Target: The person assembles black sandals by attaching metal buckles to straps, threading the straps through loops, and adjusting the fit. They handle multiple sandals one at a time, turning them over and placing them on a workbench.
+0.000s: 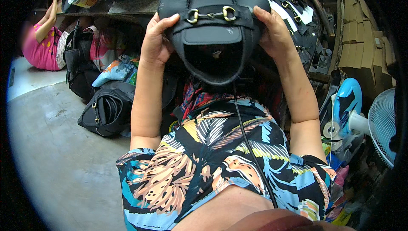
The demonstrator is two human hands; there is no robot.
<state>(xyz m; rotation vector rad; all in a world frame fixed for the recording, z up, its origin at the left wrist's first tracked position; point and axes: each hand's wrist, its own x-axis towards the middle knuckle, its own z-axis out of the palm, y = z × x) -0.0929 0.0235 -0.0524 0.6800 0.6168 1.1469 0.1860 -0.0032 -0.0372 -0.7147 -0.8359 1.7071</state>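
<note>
Two hands hold one black bag (214,22) up between them: the left hand (156,42) grips its left edge, the right hand (274,31) its right. The bag is matte leather-like, rounded, with stitched seams, a strap with two brass rings (211,14) and its mouth gaping toward the wearer; what lies inside is too dark to tell. Below the left hand, a second black bag (106,112) slumps on grey concrete floor (55,154).
</note>
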